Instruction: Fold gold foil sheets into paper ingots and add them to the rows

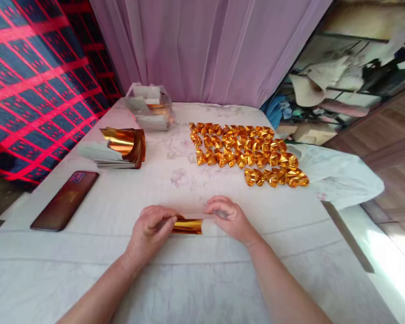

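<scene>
We're in what looks like a home here: a white, flower-printed fabric tablecloth (189,288) spreads out in front, a pleated mauve fabric curtain (189,49) hangs straight behind it, and over on the right, open dark-edged shelves (356,37) are crammed with crumpled pale, blue and black soft goods (334,74).

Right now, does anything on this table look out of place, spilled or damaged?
Nothing looks spilled or damaged. The folded gold pieces are slightly uneven: their nearest row is shorter than the others and begins farther right. The stack of sheets left of them is curled rather than flat.
</scene>
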`<state>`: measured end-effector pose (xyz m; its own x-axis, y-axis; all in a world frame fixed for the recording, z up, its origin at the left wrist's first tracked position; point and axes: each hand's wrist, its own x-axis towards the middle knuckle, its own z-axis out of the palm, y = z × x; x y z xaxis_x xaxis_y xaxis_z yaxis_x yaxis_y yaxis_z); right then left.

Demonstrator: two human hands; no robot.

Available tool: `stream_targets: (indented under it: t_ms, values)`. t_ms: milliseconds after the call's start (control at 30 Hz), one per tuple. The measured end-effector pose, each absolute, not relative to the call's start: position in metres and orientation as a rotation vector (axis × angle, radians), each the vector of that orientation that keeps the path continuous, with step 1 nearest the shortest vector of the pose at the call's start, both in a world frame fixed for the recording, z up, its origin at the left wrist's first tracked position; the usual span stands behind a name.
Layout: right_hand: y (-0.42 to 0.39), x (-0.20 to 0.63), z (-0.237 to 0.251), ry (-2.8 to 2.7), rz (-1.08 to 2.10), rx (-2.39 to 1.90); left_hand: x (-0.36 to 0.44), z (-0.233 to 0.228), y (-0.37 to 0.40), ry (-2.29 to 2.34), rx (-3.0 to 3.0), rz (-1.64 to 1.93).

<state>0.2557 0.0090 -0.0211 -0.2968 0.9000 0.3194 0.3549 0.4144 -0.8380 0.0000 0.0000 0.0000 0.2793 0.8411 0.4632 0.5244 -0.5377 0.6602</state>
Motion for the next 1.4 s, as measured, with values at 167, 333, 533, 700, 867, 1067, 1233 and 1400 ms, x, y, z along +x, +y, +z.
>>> stream_targets:
  t_ms: [167,333,533,700,867,1067,1233,1400]
  values:
    - [0.009,0.257,-0.016,-1.801,0.973,-1.098,-0.004,0.006,-0.002,1.269,2.211,1.179]
    - [0.009,0.257,-0.013,-1.636,1.093,-1.155,-0.011,0.009,-0.004,1.264,2.486,1.302]
    - [0.009,0.255,-0.006,-1.525,1.026,-1.124,-0.018,0.017,-0.004,1.321,2.747,1.298]
    - [0.001,0.237,0.022,-1.786,0.537,-1.028,-0.018,0.019,-0.004,1.417,2.898,1.311]
    - [-0.016,0.211,0.048,-1.984,0.155,-1.059,-0.008,0.022,-0.01,1.39,2.914,1.248]
    - [-0.024,0.193,0.037,-2.181,0.036,-1.163,0.005,0.023,-0.019,1.318,2.844,1.179]
    - [-0.02,0.2,0.032,-2.22,-0.076,-1.143,0.002,0.02,-0.019,1.262,2.708,1.139]
    - [-0.011,0.216,0.027,-2.319,-0.148,-1.117,-0.01,0.015,-0.009,1.324,2.517,1.172]
